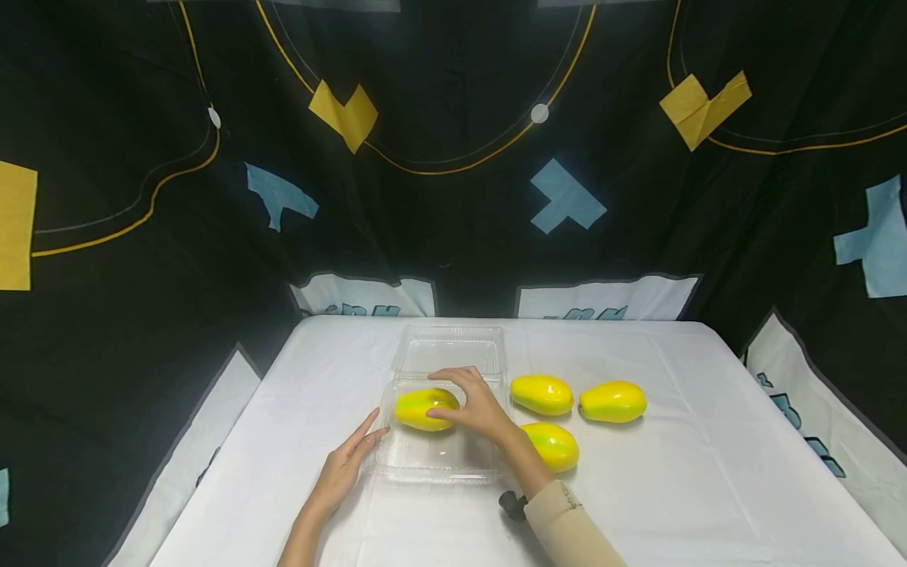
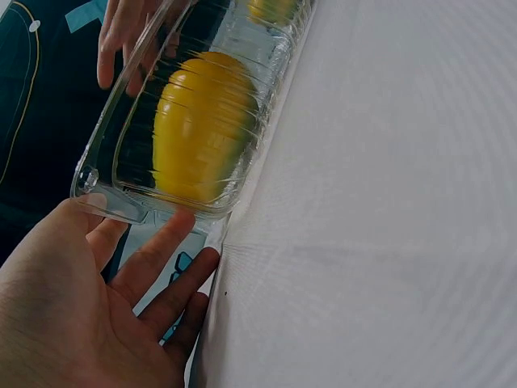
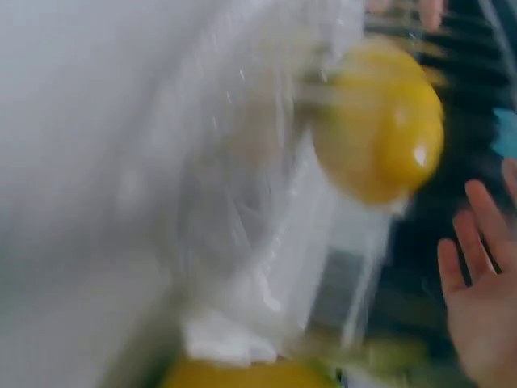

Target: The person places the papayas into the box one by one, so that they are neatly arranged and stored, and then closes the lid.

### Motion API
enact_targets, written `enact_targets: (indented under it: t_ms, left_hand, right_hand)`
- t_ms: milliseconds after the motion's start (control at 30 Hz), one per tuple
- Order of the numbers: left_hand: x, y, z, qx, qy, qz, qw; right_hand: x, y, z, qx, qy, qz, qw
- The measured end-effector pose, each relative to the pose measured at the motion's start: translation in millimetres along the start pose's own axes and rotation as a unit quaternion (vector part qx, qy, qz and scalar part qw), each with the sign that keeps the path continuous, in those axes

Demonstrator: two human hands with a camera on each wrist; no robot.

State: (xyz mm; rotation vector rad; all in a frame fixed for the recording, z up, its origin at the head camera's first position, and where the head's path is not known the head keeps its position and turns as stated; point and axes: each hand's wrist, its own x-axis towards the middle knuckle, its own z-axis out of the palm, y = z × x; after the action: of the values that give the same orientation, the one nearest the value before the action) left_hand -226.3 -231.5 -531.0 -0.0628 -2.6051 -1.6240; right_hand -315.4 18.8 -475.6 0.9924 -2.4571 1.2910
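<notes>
A yellow papaya with a greenish tint (image 1: 418,410) lies in the left part of a clear plastic clamshell box (image 1: 453,475), whose lid (image 1: 449,346) is folded back behind it. Over the box, my right hand (image 1: 476,405) has its fingers spread beside the papaya; in the right wrist view they stand apart from the fruit. My left hand (image 1: 342,472) is at the box's left side. In the left wrist view, its straight fingers (image 2: 157,255) are right at the end wall and the thumb is by the rim.
To the right of the box, three more papayas lie on the white table: a back one (image 1: 542,394), a farther right one (image 1: 612,402) and a front one (image 1: 553,446), partly behind my right forearm. A dark cloth (image 1: 453,236) hangs behind the table.
</notes>
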Motion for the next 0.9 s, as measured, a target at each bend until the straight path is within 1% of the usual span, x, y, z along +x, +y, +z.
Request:
enact_targets:
  t_ms: [100,267,467,533,600,733,900]
  left_hand:
    - [-0.7,0.0,-1.8,0.001,-0.001,0.001,1.0000]
    - [0.3,-1.4,-3.4,-0.004,-0.008,-0.003,1.0000]
    - [2.2,-2.2,-0.3,-0.009,-0.005,-0.007,0.9999]
    - [2.3,-1.6,1.3,-0.006,-0.002,-0.009,0.9999]
    - [2.2,-1.0,2.5,0.001,0.001,-0.010,0.9999]
    - [1.2,0.1,2.7,0.010,0.008,-0.010,0.9999]
    - [0.7,0.7,0.8,0.008,0.008,-0.014,0.9998]
  right_hand:
    - [-7.4,-4.4,-16.0,0.006,-0.007,0.019,0.9998]
    - [-24.4,-7.2,-48.1,0.016,-0.002,0.057,0.9983]
    - [-52.1,2.4,-93.8,-0.017,0.014,0.087,0.9960]
    - [-62.3,6.7,-107.7,-0.026,0.014,0.102,0.9944]
    - [-71.8,11.3,-119.1,-0.022,0.008,0.110,0.9936]
    - [-87.3,20.1,-131.9,-0.019,-0.021,0.122,0.9921]
    - [-100.2,28.5,-133.8,-0.024,-0.060,0.130,0.9894]
